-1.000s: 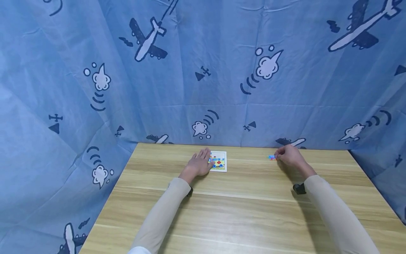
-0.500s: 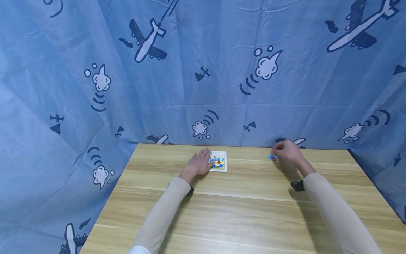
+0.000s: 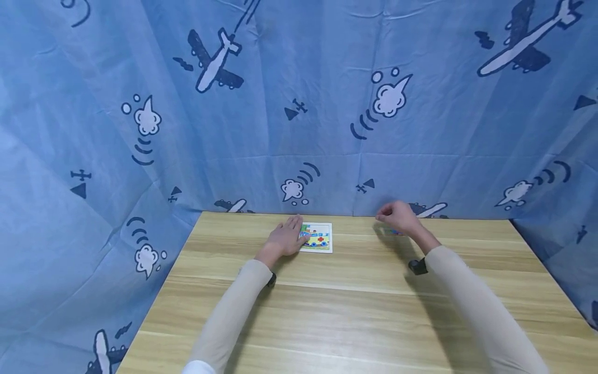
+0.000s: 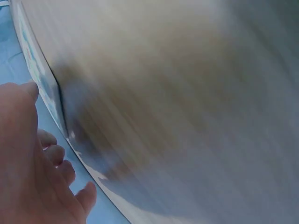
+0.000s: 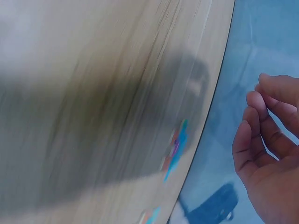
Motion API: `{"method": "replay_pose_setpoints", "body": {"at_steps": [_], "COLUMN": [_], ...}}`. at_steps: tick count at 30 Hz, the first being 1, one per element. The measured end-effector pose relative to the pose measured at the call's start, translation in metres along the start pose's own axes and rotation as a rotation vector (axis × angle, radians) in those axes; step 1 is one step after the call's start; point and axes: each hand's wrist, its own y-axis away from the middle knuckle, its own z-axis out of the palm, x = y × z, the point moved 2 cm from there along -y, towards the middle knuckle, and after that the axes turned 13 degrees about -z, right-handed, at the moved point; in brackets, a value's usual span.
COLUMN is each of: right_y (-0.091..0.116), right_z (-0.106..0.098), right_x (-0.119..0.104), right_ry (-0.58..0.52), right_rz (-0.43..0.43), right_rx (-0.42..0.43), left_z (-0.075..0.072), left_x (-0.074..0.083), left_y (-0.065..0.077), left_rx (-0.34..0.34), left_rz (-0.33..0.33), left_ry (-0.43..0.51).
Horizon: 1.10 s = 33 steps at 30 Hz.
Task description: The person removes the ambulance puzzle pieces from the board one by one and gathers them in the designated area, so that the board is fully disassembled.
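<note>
My left hand (image 3: 286, 238) lies over the left edge of a white-framed jigsaw puzzle (image 3: 322, 239) with an ambulance picture, its fingers straight and thumb over the picture. Seen edge-on in the left wrist view, the puzzle board (image 4: 44, 77) lies flat on the table. My right hand (image 3: 399, 217) is raised above the table at the back right, fingers bent and thumb near the forefinger. I cannot tell whether something small is between those fingertips. Below it, partly hidden in the head view, lies a colourful puzzle piece (image 5: 175, 151); another coloured piece (image 5: 150, 217) shows nearby.
The wood-grain table (image 3: 345, 317) ends at the back against a blue curtain (image 3: 327, 104) printed with planes and clouds. The curtain also hangs along the left and right sides. Bare wood lies between the two hands.
My right hand has risen from beside the coloured pieces and moved left over them, partly covering them from the head view. The left hand stays on the puzzle, its fingers uncovering more of the picture.
</note>
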Motion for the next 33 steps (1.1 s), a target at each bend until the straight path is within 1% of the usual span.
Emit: {"method": "replay_pose_setpoints", "body": {"at_steps": [7, 13, 18, 24, 30, 33], "right_y": [-0.021, -0.037, -0.046, -0.056, -0.066, -0.069], "right_z": [0.016, 0.032, 0.045, 0.062, 0.085, 0.095], "right_x": [-0.027, -0.052, -0.069, -0.086, -0.094, -0.096], "right_ry": [-0.011, -0.012, -0.017, -0.046, -0.099, -0.101], "right_rz": [-0.088, -0.117, -0.12, -0.121, -0.085, -0.06], "right_rx": [-0.025, -0.04, -0.054, -0.073, -0.103, -0.124], "left_z": [0.003, 0.002, 0.002, 0.004, 0.003, 0.004], "left_x": [-0.01, -0.014, -0.017, -0.02, -0.019, -0.018], "left_y": [-0.001, -0.003, -0.004, -0.006, -0.008, -0.008], "left_rx": [0.001, -0.01, -0.019, -0.025, -0.036, -0.038], "left_rz": [0.038, 0.06, 0.068, 0.055, 0.049, 0.056], "left_ry": [-0.009, 0.006, 0.028, 0.03, 0.038, 0.047]}}
